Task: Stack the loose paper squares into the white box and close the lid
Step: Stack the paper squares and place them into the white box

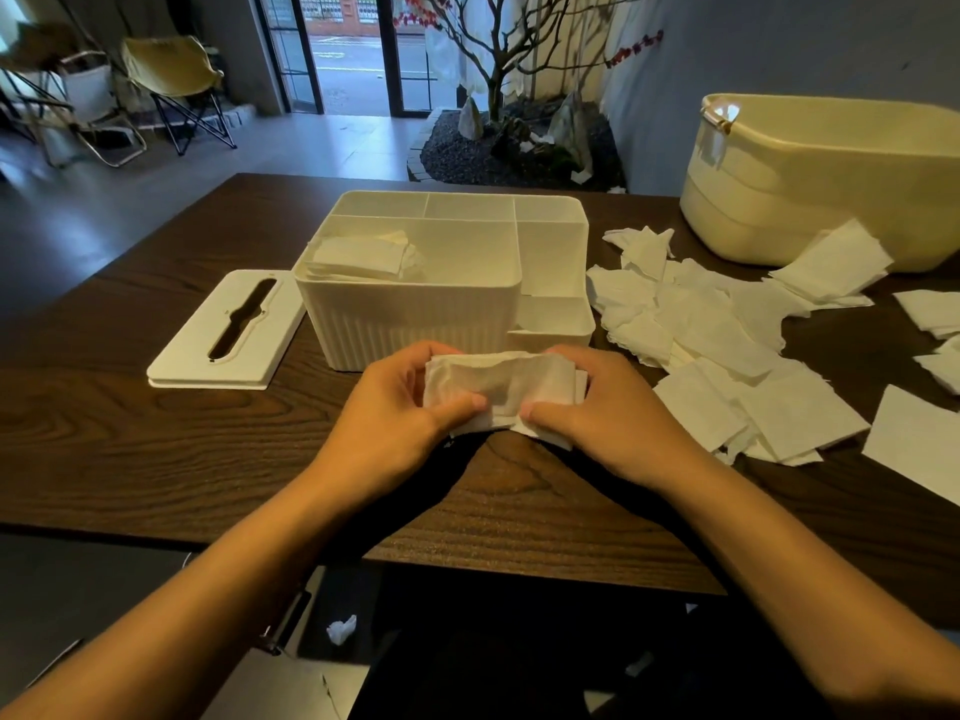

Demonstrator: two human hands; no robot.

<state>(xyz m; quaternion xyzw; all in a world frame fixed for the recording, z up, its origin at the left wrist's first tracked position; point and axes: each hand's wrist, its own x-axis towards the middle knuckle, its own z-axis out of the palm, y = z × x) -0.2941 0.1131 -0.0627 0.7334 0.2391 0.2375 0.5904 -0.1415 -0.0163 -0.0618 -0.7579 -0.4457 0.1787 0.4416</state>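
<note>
The white box (405,314) stands open in the middle of the dark table, ribbed at the front, with several paper squares (358,259) lying in its large compartment. Its slotted white lid (228,332) lies flat on the table to the left of the box. Just in front of the box, my left hand (400,407) and my right hand (608,413) together grip a small stack of paper squares (504,387), thumbs on top, fingers curled round the ends. A heap of loose paper squares (727,345) is spread over the table to the right.
A large cream tub (831,184) stands at the back right of the table (130,433). More squares (924,444) lie near the right edge. A crumpled bit of paper (342,628) lies on the floor below. Folding chairs and an indoor tree stand beyond the table.
</note>
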